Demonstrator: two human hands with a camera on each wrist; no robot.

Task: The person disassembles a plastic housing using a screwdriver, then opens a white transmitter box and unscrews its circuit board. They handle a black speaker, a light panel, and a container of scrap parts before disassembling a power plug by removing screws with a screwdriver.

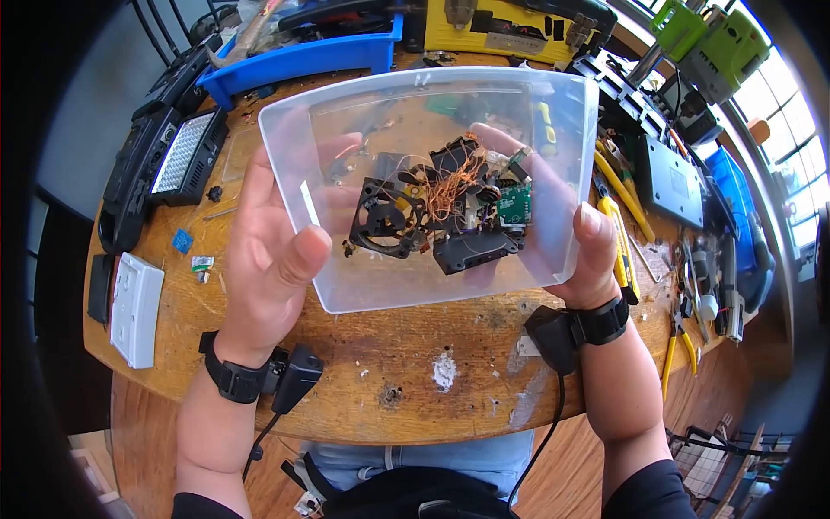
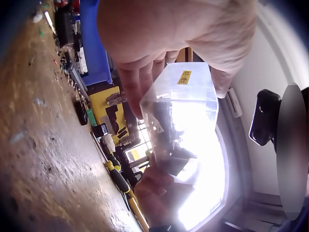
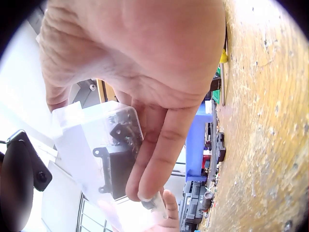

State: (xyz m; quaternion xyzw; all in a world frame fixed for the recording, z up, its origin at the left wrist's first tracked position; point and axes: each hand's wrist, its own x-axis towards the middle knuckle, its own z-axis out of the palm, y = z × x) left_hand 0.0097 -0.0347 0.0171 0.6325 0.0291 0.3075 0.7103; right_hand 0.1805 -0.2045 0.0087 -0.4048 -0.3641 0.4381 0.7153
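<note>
Clear tub, one; gripped by left hand and right hand. Possible fault: fan spilling, should either grip slip.

Clear bin (electronics inside), aloft

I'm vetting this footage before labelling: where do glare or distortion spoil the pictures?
Head: lens distortion curves the table, corners are black, the window is bright, yet the plastic bin reads clearly. Left wrist: white glare swallows much of the bin. Right wrist: the bin's lower part washes out.
</note>
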